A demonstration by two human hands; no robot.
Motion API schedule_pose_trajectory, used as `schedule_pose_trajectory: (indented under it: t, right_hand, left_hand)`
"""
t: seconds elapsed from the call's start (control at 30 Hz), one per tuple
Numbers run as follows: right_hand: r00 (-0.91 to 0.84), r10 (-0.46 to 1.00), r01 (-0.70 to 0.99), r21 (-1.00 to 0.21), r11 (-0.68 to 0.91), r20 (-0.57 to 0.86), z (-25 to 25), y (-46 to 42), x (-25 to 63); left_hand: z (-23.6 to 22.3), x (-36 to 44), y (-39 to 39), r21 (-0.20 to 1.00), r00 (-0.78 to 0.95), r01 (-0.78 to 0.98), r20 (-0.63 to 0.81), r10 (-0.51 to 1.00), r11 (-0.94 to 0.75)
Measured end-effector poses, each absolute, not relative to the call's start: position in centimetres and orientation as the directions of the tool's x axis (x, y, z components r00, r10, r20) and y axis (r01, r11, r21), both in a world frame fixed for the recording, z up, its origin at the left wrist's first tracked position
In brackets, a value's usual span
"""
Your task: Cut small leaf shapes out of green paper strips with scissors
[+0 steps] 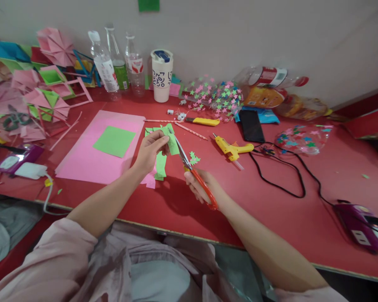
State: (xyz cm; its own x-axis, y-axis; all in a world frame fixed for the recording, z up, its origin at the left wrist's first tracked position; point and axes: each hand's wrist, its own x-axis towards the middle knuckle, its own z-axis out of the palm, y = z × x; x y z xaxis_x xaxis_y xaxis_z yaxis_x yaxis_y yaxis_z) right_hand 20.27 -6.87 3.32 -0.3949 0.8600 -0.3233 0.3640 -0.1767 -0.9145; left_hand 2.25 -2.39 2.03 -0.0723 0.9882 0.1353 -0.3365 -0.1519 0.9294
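Note:
Between the thumb and fingers of my left hand [151, 149] is a small piece of green paper [174, 144]. My right hand [204, 186] grips orange-handled scissors [204, 188], whose blades point up and left and meet the paper's right side. Whether the blades are parted is hard to make out. Below the paper lie green paper scraps [160, 165] and a pink scrap [150, 180]. A little pile of green paper stars [193, 158] sits just right of the blades. Left of my hand, a green square sheet [114, 141] rests on large pink sheets [78, 155].
A yellow glue gun [231, 147], a yellow cutter [204, 121] and a black phone [252, 126] lie to the right. Bags of paper stars [228, 98], bottles [103, 67] and a white cup [161, 79] line the wall. Folded paper shapes [47, 92] crowd the left. Black cable [299, 167] loops rightward.

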Motion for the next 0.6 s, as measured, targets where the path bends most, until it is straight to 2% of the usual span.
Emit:
schedule_pose_trajectory:
  t: [0.27, 0.47, 0.6]
  right_hand:
    - [-0.366, 0.876, 0.382, -0.909, -0.165, -0.313, 2.9, -6.7, 20.5]
    - [-0.352, 0.890, 0.402, -0.906, -0.134, -0.289, 2.3, -6.1, 20.8]
    - [-0.336, 0.898, 0.430, -0.895, -0.122, -0.284, 2.2, -5.8, 20.9]
  left_hand:
    - [2.3, 2.3, -2.1, 0.921, -0.146, -0.354, 0.116, 0.982, -0.161]
    - [2.5, 2.2, -2.2, 0.930, -0.113, -0.359, 0.039, 0.993, -0.077]
    - [2.2, 1.9, -1.7, 0.894, -0.120, -0.442, 0.020, 0.993, -0.071]
